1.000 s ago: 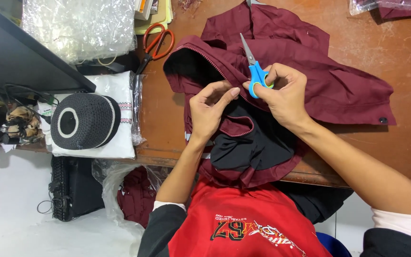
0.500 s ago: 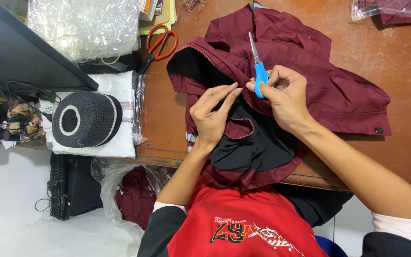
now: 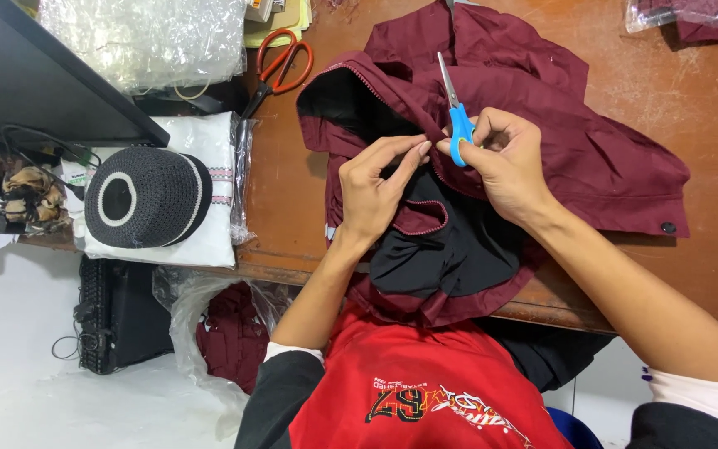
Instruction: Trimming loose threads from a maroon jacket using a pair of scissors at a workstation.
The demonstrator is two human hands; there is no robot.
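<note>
A maroon jacket [image 3: 558, 125] with black lining [image 3: 450, 249] lies spread on the brown wooden table [image 3: 708, 274], its lower part hanging over the near edge. My right hand [image 3: 504, 166] grips small blue-handled scissors [image 3: 457, 116], blades pointing away from me over the zipper seam. My left hand [image 3: 376, 191] pinches the maroon fabric at the seam just left of the scissors, fingertips almost touching the right hand.
Larger orange-handled scissors [image 3: 280, 66] lie at the table's far left. A black knitted cap [image 3: 145, 196] rests on a folded white cloth [image 3: 209, 241]. Clear plastic bags [image 3: 147, 37] sit on a dark shelf. A bag of maroon cloth [image 3: 230, 333] is under the table.
The scissors have tilted more upright and shifted slightly right. My left hand's fingers have closed on the seam nearer the right hand.
</note>
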